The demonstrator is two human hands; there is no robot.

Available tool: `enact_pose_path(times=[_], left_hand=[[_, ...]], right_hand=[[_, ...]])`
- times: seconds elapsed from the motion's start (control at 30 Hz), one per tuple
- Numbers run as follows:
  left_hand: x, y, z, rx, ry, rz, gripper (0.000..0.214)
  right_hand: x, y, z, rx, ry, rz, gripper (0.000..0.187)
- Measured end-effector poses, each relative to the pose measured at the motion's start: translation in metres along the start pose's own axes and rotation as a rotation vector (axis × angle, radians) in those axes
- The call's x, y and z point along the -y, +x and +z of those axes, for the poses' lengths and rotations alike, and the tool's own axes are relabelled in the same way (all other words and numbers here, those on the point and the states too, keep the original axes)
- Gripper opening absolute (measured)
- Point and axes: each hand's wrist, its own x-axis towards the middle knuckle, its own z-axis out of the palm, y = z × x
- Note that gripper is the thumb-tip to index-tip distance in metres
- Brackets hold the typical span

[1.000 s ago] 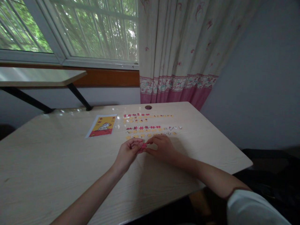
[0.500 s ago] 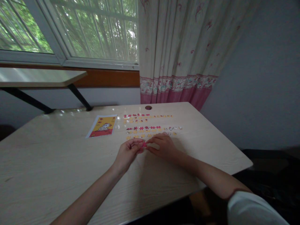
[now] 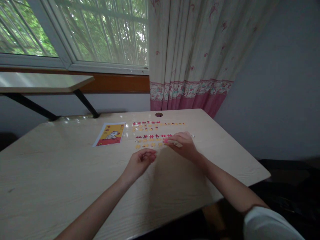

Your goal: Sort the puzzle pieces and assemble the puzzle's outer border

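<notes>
My right hand (image 3: 184,144) is over the right part of the nearer puzzle rows, its thumb and fingers closed on a pink puzzle piece (image 3: 165,141). Nearer to me, my left hand (image 3: 142,160) hovers just in front of the rows with curled fingers. A reddish patch shows at its fingertips; whether that is a piece is unclear. Red pieces (image 3: 151,136) form one line, with yellow pieces (image 3: 145,145) in lines below it. My right hand hides part of these rows. Farther back lie more red pieces (image 3: 143,123) and yellow pieces (image 3: 161,125).
A picture sheet (image 3: 110,134) with a white spotted animal on yellow and red lies left of the rows. Behind them is a round hole (image 3: 159,115) in the table (image 3: 75,173). A raised shelf (image 3: 47,81) stands at the back left, a curtain (image 3: 190,66) beyond.
My right hand has moved away from my left hand, up and to the right, carrying the pink piece that was between both hands. My left hand has stayed nearly in place.
</notes>
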Motion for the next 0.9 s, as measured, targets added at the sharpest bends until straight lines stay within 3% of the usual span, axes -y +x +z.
enact_pose_path(times=[0.13, 0.3, 0.53, 0.63, 0.77, 0.9], left_hand=[[0.004, -0.003, -0.004, 0.043, 0.289, 0.108, 0.021], [0.001, -0.006, -0.006, 0.107, 0.583, 0.254, 0.012], [-0.001, -0.006, -0.006, 0.195, 0.665, 0.334, 0.015], [-0.001, -0.007, -0.005, 0.189, 0.666, 0.313, 0.015], [-0.002, -0.007, -0.004, 0.175, 0.636, 0.302, 0.014], [-0.004, -0.008, -0.003, 0.194, 0.664, 0.306, 0.012]], right_hand=[[-0.023, 0.004, -0.012, -0.167, -0.093, 0.055, 0.025], [-0.028, 0.003, -0.014, -0.171, -0.118, 0.036, 0.023], [-0.031, 0.007, -0.010, -0.078, -0.064, 0.116, 0.022], [-0.040, 0.016, -0.005, 0.041, -0.037, 0.173, 0.021], [-0.053, 0.036, 0.010, 0.217, -0.013, 0.239, 0.024], [-0.060, 0.056, 0.032, 0.315, -0.061, 0.272, 0.027]])
